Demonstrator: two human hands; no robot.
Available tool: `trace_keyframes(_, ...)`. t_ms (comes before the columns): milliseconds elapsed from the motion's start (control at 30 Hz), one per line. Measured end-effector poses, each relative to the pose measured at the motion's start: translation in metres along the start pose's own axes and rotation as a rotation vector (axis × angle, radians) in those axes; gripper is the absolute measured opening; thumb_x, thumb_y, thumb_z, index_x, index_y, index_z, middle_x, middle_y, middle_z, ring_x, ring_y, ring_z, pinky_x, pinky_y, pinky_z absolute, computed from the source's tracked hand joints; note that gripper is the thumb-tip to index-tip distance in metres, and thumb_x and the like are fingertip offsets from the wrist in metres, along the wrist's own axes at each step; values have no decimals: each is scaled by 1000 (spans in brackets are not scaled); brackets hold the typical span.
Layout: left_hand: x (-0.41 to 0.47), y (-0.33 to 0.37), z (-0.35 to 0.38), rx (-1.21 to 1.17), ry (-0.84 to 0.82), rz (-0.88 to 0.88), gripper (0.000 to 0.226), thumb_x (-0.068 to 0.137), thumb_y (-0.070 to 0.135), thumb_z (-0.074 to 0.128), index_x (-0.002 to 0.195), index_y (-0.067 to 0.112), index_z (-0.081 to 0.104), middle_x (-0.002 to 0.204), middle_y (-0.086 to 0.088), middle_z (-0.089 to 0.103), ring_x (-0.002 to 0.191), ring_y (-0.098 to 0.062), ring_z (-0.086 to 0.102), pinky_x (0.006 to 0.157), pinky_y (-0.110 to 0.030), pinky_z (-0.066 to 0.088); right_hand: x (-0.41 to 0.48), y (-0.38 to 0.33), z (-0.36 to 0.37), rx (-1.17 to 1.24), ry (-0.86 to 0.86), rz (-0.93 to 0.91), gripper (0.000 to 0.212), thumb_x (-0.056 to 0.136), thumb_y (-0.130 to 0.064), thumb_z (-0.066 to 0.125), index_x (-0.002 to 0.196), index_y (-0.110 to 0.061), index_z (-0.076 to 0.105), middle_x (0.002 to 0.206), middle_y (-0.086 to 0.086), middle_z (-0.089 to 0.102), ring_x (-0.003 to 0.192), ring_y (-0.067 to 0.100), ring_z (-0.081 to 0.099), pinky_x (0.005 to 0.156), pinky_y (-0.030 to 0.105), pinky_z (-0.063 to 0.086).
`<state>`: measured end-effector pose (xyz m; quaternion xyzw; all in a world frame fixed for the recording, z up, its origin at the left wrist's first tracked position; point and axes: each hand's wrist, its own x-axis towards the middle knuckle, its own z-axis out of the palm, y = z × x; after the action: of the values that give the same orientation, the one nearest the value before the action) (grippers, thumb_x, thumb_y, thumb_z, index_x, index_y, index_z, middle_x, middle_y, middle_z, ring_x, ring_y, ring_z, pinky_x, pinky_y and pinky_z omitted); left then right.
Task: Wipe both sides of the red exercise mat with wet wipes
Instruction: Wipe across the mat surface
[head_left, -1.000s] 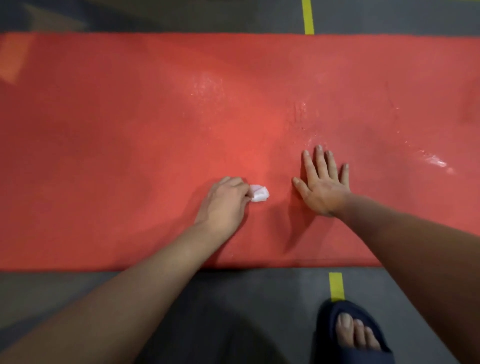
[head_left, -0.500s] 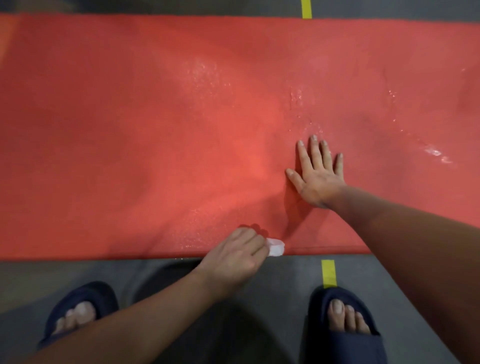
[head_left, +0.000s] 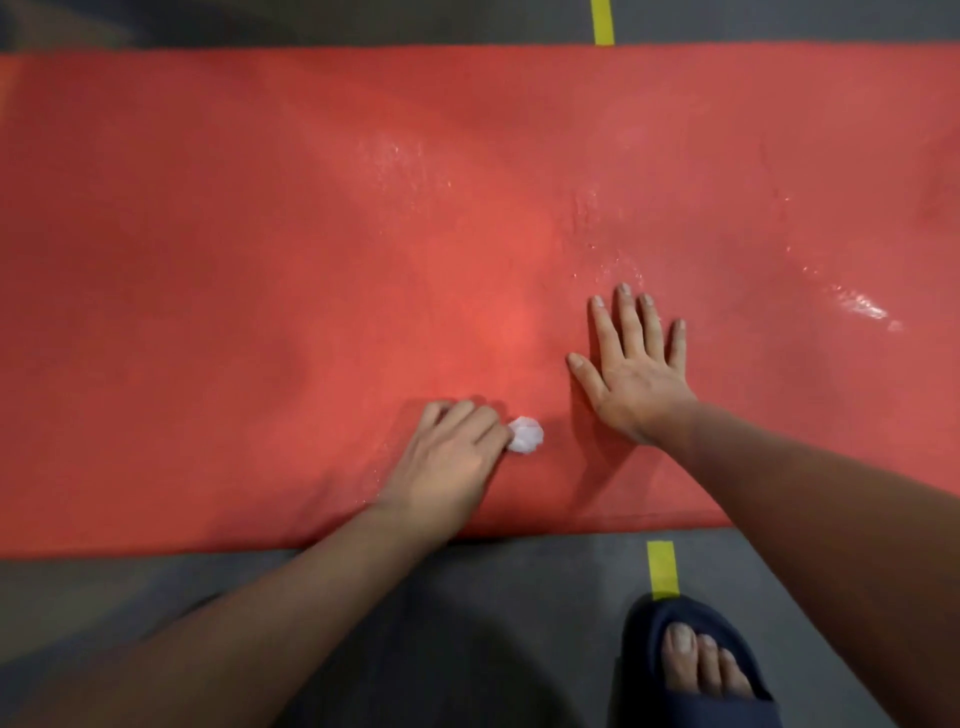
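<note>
The dark grey floor (head_left: 156, 597) runs under everything, marked by a yellow tape strip (head_left: 661, 569) on the near side and a second strip (head_left: 602, 23) on the far side. The red mat (head_left: 260, 234) lies flat on it, spanning the view from left to right. Your left hand (head_left: 452, 462) is close to the mat's near edge, about the middle, with its grip closed round a balled white wet wipe (head_left: 525, 435). The wipe pokes out to the right of your fingers and touches the mat; bunching it small probably lets you bear down harder on one patch. Your right hand (head_left: 636, 374) lies just right of the wipe, palm down, fingers straight and spread, holding nothing. It seems placed to pin the mat so it does not creep or ruckle under the rubbing, and to take your weight as you lean over. A wet sheen (head_left: 857, 306) glints on the far middle and the right of the mat while the left part looks dull, so I judge this face only partly wiped; the other face cannot be seen. Your foot in a navy slipper (head_left: 652, 621) stands on the floor at the near right, off the mat, which spares the wiped surface from being trodden.
</note>
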<state>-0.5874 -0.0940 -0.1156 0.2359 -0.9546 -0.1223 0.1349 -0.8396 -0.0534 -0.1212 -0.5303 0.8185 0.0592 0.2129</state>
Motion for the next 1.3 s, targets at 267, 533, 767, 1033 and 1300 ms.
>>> trace_keyframes(267, 80, -31, 12, 3, 95, -263, 6, 90, 17, 67, 91, 23, 69, 89, 2, 64, 88, -26, 59, 77, -39, 35, 5, -4, 12, 51, 353, -1, 64, 99, -57, 32, 152, -21, 39, 161, 12, 30, 148, 36, 24, 117, 62, 16)
trace_keyframes(533, 58, -21, 18, -96, 44, -184, 6, 91, 13, 68, 94, 17, 67, 90, -4, 58, 86, -30, 54, 74, -44, 47, 77, -21, -37, 246, 599, 121, 36, 102, -39, 43, 110, -11, 64, 129, 13, 55, 120, 37, 47, 99, 49, 34)
trace_keyframes(767, 137, -75, 17, -65, 119, -248, 5, 91, 9, 66, 90, 13, 68, 88, -7, 60, 83, -33, 53, 72, -50, 51, 137, -12, -60, 223, 511, 82, 45, 101, -36, 47, 141, -17, 49, 165, 8, 24, 147, 31, 28, 116, 47, 23)
trace_keyframes(1033, 160, -77, 14, 64, 170, -363, 4, 90, 24, 73, 93, 26, 71, 91, 7, 67, 87, -26, 52, 72, -41, 34, 160, -5, -46, 109, 674, 105, 47, 91, -42, 46, 132, -22, 57, 152, 2, 49, 137, 27, 42, 112, 45, 27)
trace_keyframes(1300, 239, -129, 15, -32, 181, -418, 13, 97, 22, 57, 92, 18, 69, 90, -1, 64, 87, -30, 54, 74, -47, 49, 186, -3, -62, 109, 660, 167, 50, 88, -39, 48, 131, -15, 53, 152, 9, 45, 134, 32, 43, 116, 47, 25)
